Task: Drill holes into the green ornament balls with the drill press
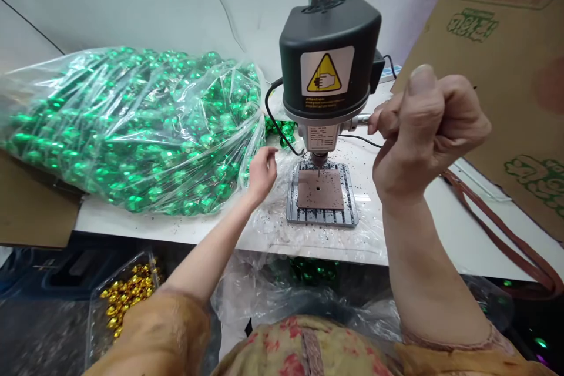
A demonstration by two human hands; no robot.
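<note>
A small bench drill press (329, 59) with a black head stands on a white table. My right hand (429, 129) is closed around its feed lever (362, 120) on the right side; the grip itself is hidden in my fingers. Below the chuck (319, 158), a brown square plate (328, 198) with a small dark hole lies on the slotted metal base (293, 211). My left hand (263, 171) is left of the base, beside the mouth of a clear bag (176, 147) full of shiny green faceted beads. Its fingers are loosely bent, with nothing visible in them. Loose green beads (284, 129) lie behind it.
Dark shavings are scattered around the base. Clear plastic film (268, 223) covers the table's front. A cardboard box (497, 70) stands at right, near a brown strap (497, 235). Below the table at left is a clear tray (91, 317) of gold beads (132, 291). A black cable (275, 117) hangs beside the drill.
</note>
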